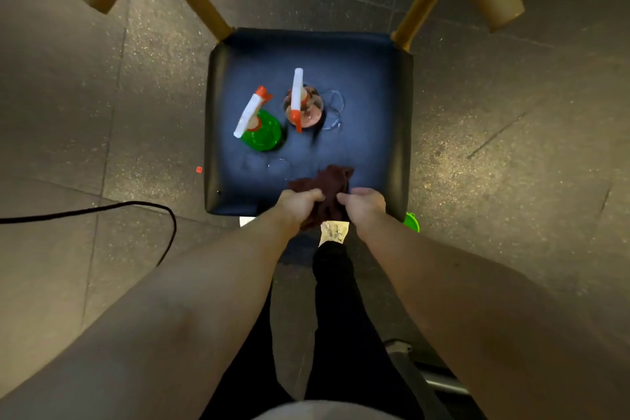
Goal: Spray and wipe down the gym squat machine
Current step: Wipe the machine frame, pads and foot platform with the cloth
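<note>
On the squat machine's dark blue padded seat (368, 72), a green plastic spray bottle (262, 133) stands left of a pinkish clear spray bottle (303, 109), both unheld. At the near edge the left hand (298, 203) and right hand (363, 204) both clutch a bunched dark brown cloth (335, 181). With wet rings (335, 109) on the seat, wiping looks barely begun.

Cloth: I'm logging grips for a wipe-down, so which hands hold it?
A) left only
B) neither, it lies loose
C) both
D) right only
C: the left hand and the right hand each have fingers curled into the cloth, which is bunched between them.
</note>
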A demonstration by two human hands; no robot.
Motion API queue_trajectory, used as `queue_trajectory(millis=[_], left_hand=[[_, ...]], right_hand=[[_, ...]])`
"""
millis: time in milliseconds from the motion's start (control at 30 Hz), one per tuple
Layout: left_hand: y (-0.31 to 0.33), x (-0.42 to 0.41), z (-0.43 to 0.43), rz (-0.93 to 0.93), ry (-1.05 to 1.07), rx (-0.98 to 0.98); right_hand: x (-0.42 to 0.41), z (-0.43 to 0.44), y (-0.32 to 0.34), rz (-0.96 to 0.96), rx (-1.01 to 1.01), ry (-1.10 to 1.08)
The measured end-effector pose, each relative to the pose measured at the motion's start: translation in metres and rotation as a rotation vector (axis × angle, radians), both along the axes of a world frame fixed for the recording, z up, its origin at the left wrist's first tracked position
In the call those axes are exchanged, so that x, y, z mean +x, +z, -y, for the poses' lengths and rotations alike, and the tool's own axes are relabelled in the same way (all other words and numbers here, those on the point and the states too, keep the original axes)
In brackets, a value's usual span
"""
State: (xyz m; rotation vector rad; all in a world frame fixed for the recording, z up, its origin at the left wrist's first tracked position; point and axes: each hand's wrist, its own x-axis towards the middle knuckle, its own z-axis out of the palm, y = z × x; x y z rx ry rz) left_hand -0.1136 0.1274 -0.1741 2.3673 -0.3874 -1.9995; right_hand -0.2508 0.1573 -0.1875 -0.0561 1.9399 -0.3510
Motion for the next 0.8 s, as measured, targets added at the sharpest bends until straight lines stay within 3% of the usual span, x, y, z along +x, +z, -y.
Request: queue_trajectory(millis=[300,533,800], left_hand=[[0.134,-0.009,-0.006,-0.126,-0.219,-0.063],[0.208,0.004,-0.008,-0.241,-0.428,-0.189],[0.273,0.046,-0.032,-0.537,-0.632,-0.32]], right_hand=[[-0.028,-0.042,0.077,0.361,-0.09,-0.185],[-0.037,-0.067,0.18,0.177,-0.245,-0.213],[-0.005,-0.127,0.286,-0.103,-0.372,-0.394]])
